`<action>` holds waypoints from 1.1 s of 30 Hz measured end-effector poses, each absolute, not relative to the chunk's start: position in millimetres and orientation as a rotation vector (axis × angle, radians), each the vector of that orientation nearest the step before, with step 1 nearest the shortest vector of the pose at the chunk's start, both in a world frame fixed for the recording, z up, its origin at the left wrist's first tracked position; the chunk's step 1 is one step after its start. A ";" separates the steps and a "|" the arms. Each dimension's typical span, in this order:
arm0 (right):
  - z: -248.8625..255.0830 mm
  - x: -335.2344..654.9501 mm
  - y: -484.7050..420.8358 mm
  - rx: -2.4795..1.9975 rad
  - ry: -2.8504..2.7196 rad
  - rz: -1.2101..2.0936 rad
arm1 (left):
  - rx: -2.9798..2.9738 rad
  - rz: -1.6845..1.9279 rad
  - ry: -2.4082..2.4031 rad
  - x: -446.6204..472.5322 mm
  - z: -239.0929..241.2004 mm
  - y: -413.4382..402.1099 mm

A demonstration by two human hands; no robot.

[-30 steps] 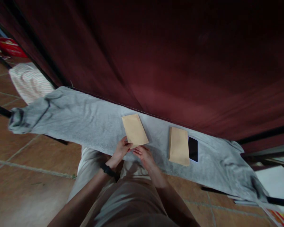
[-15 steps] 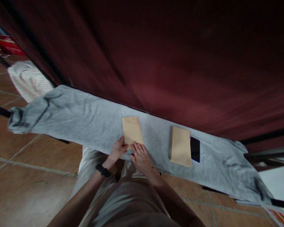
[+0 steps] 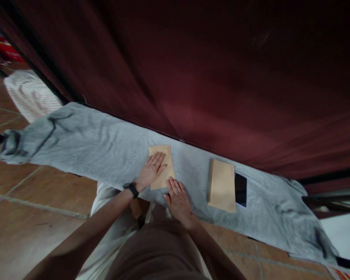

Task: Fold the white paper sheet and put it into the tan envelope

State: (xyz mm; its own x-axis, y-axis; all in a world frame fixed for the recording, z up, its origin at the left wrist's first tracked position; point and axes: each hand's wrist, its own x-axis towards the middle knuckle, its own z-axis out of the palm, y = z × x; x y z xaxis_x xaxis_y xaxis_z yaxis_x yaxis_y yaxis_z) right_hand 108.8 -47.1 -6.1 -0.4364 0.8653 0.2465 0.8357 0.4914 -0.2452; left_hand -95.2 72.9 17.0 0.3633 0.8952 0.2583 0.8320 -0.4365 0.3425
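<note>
A tan paper envelope lies flat on the grey cloth in front of me. My left hand, with a dark band on its wrist, rests flat across the envelope's left and middle part, fingers stretched out. Beside the envelope's lower right corner lies my right hand, its fingers extended and the tips touching or just over the edge. Neither hand grips anything. To the right sits a stack of similar tan envelopes, with a dark-screened phone against its right side.
A dark red curtain hangs right behind the narrow cloth-covered surface. Striped fabric is at the far left over the tiled floor. A white sheet-like object lies at the lower right.
My left hand has let go of the envelope's lower left edge and moved up to lie flat on it. My right hand has shifted slightly down and right, off most of the envelope.
</note>
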 end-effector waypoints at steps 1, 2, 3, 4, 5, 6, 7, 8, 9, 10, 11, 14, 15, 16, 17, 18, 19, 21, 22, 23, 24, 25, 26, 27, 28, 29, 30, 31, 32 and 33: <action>-6.8 108.5 -46.7 -1.432 -2.402 0.125 | 2.482 0.549 1.576 -96.2 13.1 83.5; -7.5 108.2 -46.3 -1.439 -2.397 0.128 | 2.506 0.480 1.562 -97.2 9.0 93.0; -8.3 107.8 -45.8 -1.445 -2.390 0.130 | 2.530 0.427 1.542 -98.0 5.0 101.2; -9.1 107.3 -45.4 -1.449 -2.380 0.130 | 2.552 0.392 1.516 -98.6 1.3 108.3; -9.9 106.9 -45.1 -1.448 -2.372 0.128 | 2.573 0.371 1.485 -98.9 -1.9 114.4; -10.6 106.4 -44.9 -1.446 -2.365 0.125 | 2.590 0.361 1.456 -99.1 -4.6 119.8; -11.3 105.9 -44.8 -1.444 -2.360 0.123 | 2.599 0.358 1.432 -99.3 -6.9 124.7; -12.0 105.6 -44.9 -1.441 -2.358 0.122 | 2.602 0.358 1.417 -99.6 -8.9 129.5; -12.5 105.4 -45.0 -1.440 -2.358 0.123 | 2.598 0.361 1.411 -100.2 -10.5 134.1; -13.1 105.3 -45.1 -1.440 -2.360 0.126 | 2.591 0.368 1.410 -101.2 -11.9 138.8; -13.5 105.2 -45.2 -1.441 -2.361 0.130 | 2.582 0.377 1.410 -102.5 -13.1 143.4; -14.5 105.2 -44.9 -1.445 -2.354 0.147 | 2.559 0.388 1.409 -108.1 -14.5 156.8; -14.7 105.2 -44.6 -1.446 -2.349 0.153 | 2.553 0.379 1.414 -109.9 -14.3 160.7; -14.8 105.1 -44.3 -1.446 -2.346 0.158 | 2.547 0.365 1.419 -111.3 -13.7 164.1; -14.7 104.9 -44.1 -1.447 -2.345 0.162 | 2.544 0.350 1.427 -112.3 -13.0 166.8; -14.5 104.8 -43.9 -1.447 -2.348 0.168 | 2.543 0.340 1.436 -112.9 -12.1 168.7; -14.3 104.6 -43.8 -1.449 -2.352 0.174 | 2.545 0.334 1.444 -112.9 -11.2 169.8; -13.7 104.5 -44.0 -1.453 -2.357 0.181 | 2.555 0.334 1.444 -111.7 -9.8 169.3; -13.3 104.4 -44.3 -1.455 -2.356 0.181 | 2.562 0.340 1.435 -110.5 -9.4 167.8; -13.0 104.5 -44.6 -1.453 -2.354 0.178 | 2.568 0.348 1.420 -109.0 -9.3 165.8; -12.6 104.5 -45.0 -1.452 -2.354 0.173 | 2.575 0.354 1.402 -107.4 -9.3 163.3; -12.3 104.6 -45.3 -1.452 -2.352 0.167 | 2.582 0.359 1.382 -105.5 -9.6 160.6; -12.0 104.6 -45.6 -1.450 -2.352 0.163 | 2.589 0.361 1.363 -103.5 -9.8 157.7; -11.7 104.7 -45.8 -1.449 -2.353 0.161 | 2.596 0.362 1.346 -101.5 -10.1 154.7; -11.5 104.7 -45.9 -1.450 -2.353 0.160 | 2.603 0.363 1.330 -99.4 -10.4 151.7; -11.3 104.7 -45.9 -1.449 -2.351 0.160 | 2.609 0.367 1.314 -97.3 -10.6 148.7; -11.2 104.6 -45.8 -1.448 -2.351 0.161 | 2.614 0.371 1.296 -95.3 -10.7 145.7; -11.2 104.5 -45.6 -1.446 -2.351 0.163 | 2.618 0.374 1.279 -93.3 -10.7 142.8; -11.2 104.4 -45.2 -1.447 -2.352 0.166 | 2.621 0.373 1.263 -91.5 -10.7 139.8; -11.2 104.2 -44.8 -1.451 -2.352 0.171 | 2.622 0.370 1.249 -89.9 -10.7 136.9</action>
